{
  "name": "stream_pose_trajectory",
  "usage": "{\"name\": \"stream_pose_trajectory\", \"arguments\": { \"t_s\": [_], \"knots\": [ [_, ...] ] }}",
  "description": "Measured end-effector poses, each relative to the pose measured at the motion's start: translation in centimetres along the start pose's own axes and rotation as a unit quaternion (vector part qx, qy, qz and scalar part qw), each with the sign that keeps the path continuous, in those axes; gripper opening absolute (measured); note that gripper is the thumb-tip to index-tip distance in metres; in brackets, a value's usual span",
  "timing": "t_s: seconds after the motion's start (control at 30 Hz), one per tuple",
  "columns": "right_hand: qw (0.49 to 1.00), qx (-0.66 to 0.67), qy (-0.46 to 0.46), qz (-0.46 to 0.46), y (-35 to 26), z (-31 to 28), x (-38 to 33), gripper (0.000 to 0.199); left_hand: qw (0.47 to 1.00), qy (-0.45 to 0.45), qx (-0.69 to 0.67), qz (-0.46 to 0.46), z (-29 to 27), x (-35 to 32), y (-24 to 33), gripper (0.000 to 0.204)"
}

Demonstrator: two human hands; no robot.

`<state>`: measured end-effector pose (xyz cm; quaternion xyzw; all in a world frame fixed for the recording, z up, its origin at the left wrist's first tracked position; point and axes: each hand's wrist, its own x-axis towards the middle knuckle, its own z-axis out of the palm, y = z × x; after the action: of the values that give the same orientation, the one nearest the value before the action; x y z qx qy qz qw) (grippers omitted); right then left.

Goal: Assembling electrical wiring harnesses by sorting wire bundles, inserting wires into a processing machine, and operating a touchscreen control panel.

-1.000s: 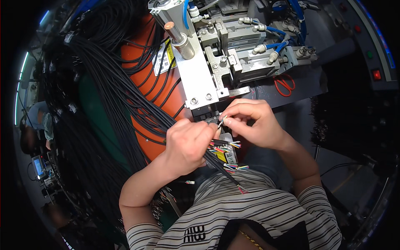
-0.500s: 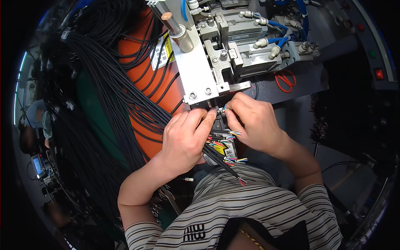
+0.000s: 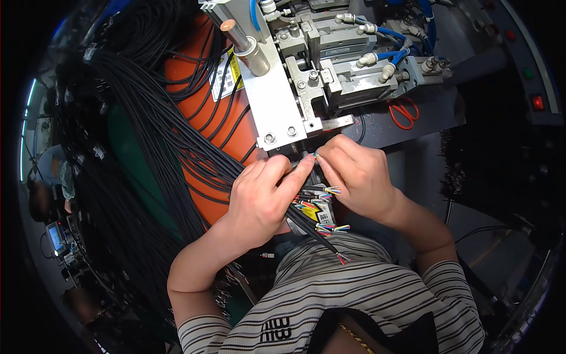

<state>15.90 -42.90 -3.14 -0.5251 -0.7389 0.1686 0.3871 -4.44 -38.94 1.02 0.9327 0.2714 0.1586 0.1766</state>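
Observation:
My left hand (image 3: pixel 259 200) is closed at the front of a metal fixture, its index fingertip pressed close to a small bit of coloured wire (image 3: pixel 315 154). My right hand (image 3: pixel 361 180) pinches that wire from the other side between thumb and forefinger. The two sets of fingertips almost meet and cover most of what they grip. Beneath and between the hands, several black cables (image 3: pixel 308 222) run out with stripped ends. Short red, blue, yellow and white wires (image 3: pixel 333 190) fan out of those ends.
A metal machine with a pale plate (image 3: pixel 277 109), air cylinders (image 3: pixel 359 85) and blue hoses stands ahead. Red-handled scissors (image 3: pixel 403 113) lie to its right. A thick bundle of black cables (image 3: pixel 159 109) crosses an orange surface (image 3: pixel 194 109) on the left. A lit red switch (image 3: pixel 537 102) sits far right.
My fingertips have drawn closer together around the coloured wire, hiding more of it. My left index finger reaches slightly further right. The view has shifted a little.

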Motion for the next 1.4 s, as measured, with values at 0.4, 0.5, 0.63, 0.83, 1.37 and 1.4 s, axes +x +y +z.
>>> {"name": "stream_pose_trajectory", "arguments": {
  "t_s": [0.4,0.5,0.63,0.83,1.37,1.4],
  "knots": [
    [0.995,-0.057,-0.083,-0.017,0.4,-1.0,1.3,0.011,0.992,-0.074,0.08,0.063,-1.1,1.4,0.2,0.067],
    [1.0,-0.009,0.001,-0.024,0.5,-0.1,0.5,0.008,0.993,-0.068,0.076,0.062,-1.0,1.0,0.1,0.065],
    [0.997,0.052,-0.047,0.04,0.9,-0.7,1.3,0.006,0.994,-0.053,0.086,0.036,-1.0,1.0,0.3,0.056],
    [0.964,0.208,-0.069,0.149,1.3,-0.3,0.6,0.008,0.995,0.082,0.011,-0.05,-0.5,-1.8,-1.3,0.037],
    [0.851,0.472,0.007,0.231,-1.4,0.2,-0.7,0.022,0.986,0.134,-0.098,-0.03,0.0,0.1,0.3,0.025],
    [0.851,0.473,0.008,0.23,-1.5,0.3,-0.8,0.022,0.989,0.11,-0.095,-0.034,0.0,0.1,0.3,0.026]
  ]
}}
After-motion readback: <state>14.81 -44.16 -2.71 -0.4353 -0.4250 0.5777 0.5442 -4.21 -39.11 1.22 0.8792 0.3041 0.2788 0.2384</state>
